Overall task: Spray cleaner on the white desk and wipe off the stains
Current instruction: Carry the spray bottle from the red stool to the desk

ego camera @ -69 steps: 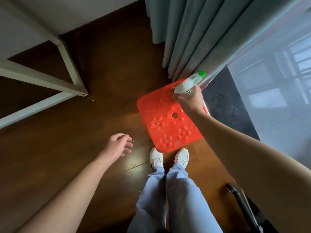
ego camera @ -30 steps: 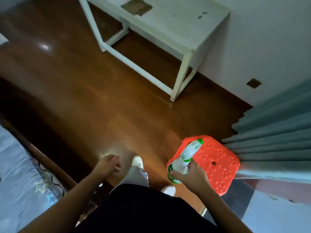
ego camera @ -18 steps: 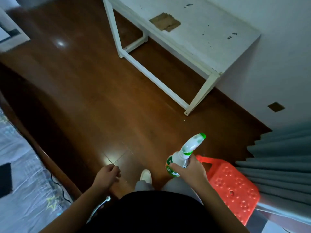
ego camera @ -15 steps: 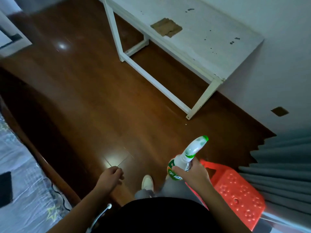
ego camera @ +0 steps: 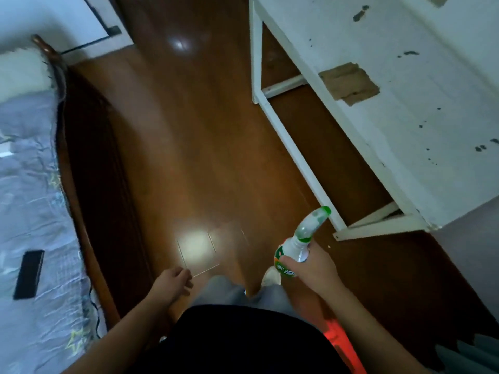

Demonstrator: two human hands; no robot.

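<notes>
The right hand is wrapped around the body of a spray bottle at about 5 o'clock in the view, its green-tipped nozzle tilted up toward 1 o'clock, at the white counter. The counter fills the 1 to 3 o'clock region, well apart from the bottle; dark stains and a brown bare patch mark its top. The left hand hangs at 6 o'clock, fingers loosely curled, holding nothing. A bed with a dark flat object lies at 9 o'clock.
</notes>
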